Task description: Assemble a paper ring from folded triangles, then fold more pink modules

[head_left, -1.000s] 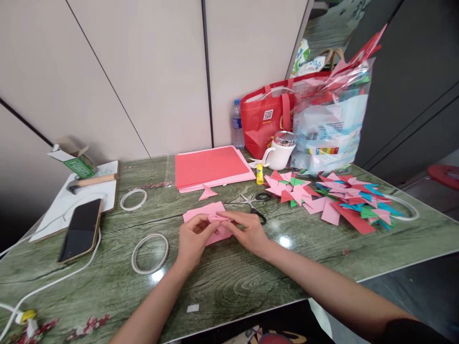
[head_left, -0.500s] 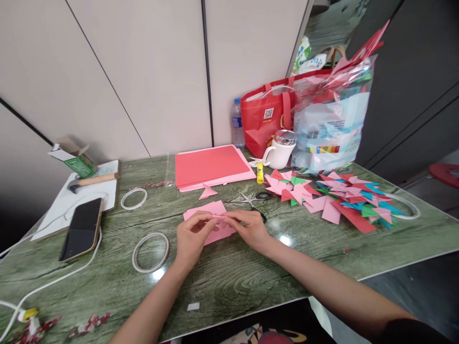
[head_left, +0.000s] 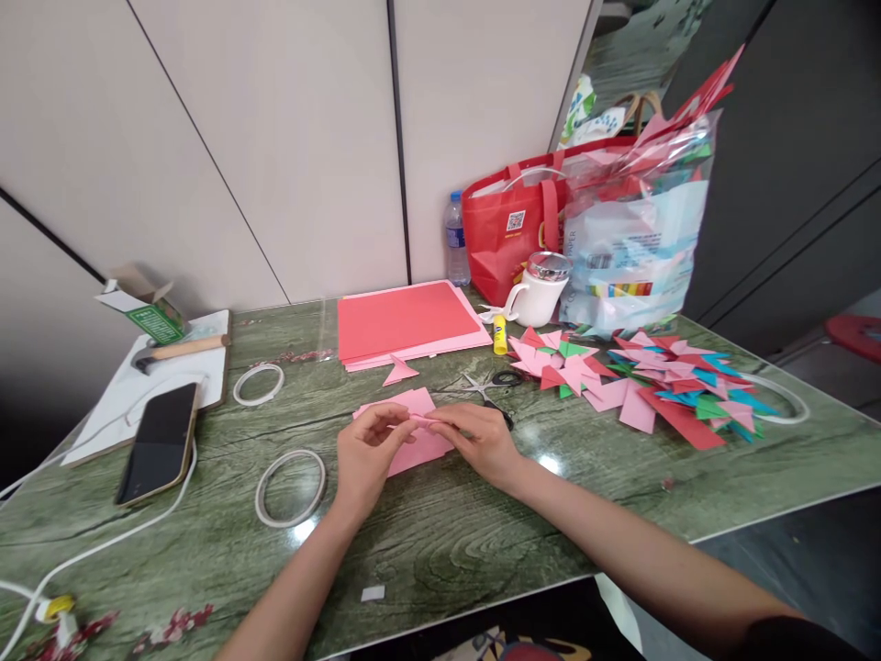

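Note:
My left hand [head_left: 370,452] and my right hand [head_left: 482,442] pinch a small folded piece of pink paper [head_left: 418,420] between them, fingertips nearly meeting. Most of its shape is hidden by the fingers. Right below it on the table lie several pink paper squares [head_left: 421,450], partly covered by both hands. A folded pink paper piece [head_left: 400,370] rests just beyond the squares. Black-handled scissors [head_left: 487,393] lie open beside my right hand. Farther back is a stack of red and pink paper sheets [head_left: 409,321].
Two tape rolls [head_left: 290,487] lie on the left, near a phone [head_left: 158,443] and a hammer [head_left: 183,351]. To the right are a glue stick [head_left: 499,336], a white mug [head_left: 540,296], folded coloured paper pieces [head_left: 674,372], a red bag [head_left: 506,243] and a plastic bag [head_left: 637,248].
Both hands keep their pinch on the folded pink paper, with only a slight shift of the fingers. The whole view has moved a little; the things on the table stay put.

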A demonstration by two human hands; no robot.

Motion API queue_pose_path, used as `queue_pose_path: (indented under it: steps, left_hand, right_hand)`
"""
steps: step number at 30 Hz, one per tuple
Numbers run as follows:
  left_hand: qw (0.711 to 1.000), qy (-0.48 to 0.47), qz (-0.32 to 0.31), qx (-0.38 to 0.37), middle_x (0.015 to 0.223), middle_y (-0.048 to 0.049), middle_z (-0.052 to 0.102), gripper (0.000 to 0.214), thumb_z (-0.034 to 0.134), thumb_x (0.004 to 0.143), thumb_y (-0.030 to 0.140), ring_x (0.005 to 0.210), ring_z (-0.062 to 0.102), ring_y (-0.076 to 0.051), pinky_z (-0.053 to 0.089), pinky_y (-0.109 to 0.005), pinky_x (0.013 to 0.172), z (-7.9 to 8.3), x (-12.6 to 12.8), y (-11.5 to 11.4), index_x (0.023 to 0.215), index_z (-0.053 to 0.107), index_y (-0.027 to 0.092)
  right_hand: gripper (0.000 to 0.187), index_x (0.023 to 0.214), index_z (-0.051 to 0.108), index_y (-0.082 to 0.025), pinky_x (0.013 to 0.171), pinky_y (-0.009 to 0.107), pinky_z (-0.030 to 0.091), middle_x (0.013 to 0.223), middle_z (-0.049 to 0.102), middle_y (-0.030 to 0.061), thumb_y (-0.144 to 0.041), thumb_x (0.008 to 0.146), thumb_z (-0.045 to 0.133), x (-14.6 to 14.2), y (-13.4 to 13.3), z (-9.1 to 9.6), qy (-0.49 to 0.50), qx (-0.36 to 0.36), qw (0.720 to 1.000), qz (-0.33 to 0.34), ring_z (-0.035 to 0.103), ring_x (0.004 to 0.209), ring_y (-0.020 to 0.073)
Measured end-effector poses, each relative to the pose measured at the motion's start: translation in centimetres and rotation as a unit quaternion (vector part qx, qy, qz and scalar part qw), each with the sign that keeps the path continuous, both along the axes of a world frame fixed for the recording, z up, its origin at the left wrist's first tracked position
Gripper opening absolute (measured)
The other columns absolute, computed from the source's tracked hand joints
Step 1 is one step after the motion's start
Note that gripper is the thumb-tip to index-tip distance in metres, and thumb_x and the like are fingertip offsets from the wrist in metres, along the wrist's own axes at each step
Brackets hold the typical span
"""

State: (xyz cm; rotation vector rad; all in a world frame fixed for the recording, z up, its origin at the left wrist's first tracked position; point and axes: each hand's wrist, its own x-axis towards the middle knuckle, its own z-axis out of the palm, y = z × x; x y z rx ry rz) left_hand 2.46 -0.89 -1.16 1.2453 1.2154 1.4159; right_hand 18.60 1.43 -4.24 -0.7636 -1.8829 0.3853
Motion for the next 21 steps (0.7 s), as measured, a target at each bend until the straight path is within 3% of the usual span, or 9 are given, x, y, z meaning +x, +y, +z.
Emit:
queue_pose_path:
  steps: [9,17,21]
  left_hand:
    - [0.995,0.086,-0.021,0.047,0.077,-0.0036,0.067,0.008,0.069,0.067,0.022,0.074,0.061,-0.015,0.049,-0.026,0.070,-0.5,-0.7,0.4,0.073,0.070,0.018]
    - [0.999,-0.023,-0.022,-0.012,0.074,-0.0013,0.066,0.009,0.072,0.063,0.021,0.070,0.059,-0.013,0.047,-0.024,0.069,-1.4,-0.7,0.5,0.071,0.069,0.018]
    - [0.999,-0.019,-0.029,-0.021,0.072,-0.0012,0.064,0.010,0.071,0.065,0.022,0.067,0.057,-0.012,0.047,-0.023,0.067,-1.2,-0.7,0.6,0.074,0.069,0.017]
  right_hand:
    - [0.016,0.092,0.067,-0.019,0.069,0.028,0.053,0.085,0.071,0.0061,-0.023,0.084,0.055,0.2,0.3,-0.3,-0.049,0.051,0.997,-0.027,0.065,0.076,0.0155]
    - [0.014,0.090,0.067,-0.018,0.070,0.027,0.052,0.085,0.070,0.0058,-0.022,0.084,0.055,0.1,0.3,-0.1,-0.037,0.037,0.999,-0.014,0.064,0.076,0.0151]
    - [0.013,0.088,0.067,-0.018,0.067,0.027,0.051,0.081,0.070,0.0047,-0.022,0.083,0.056,0.1,0.3,0.0,-0.040,0.028,0.999,-0.011,0.063,0.073,0.0149]
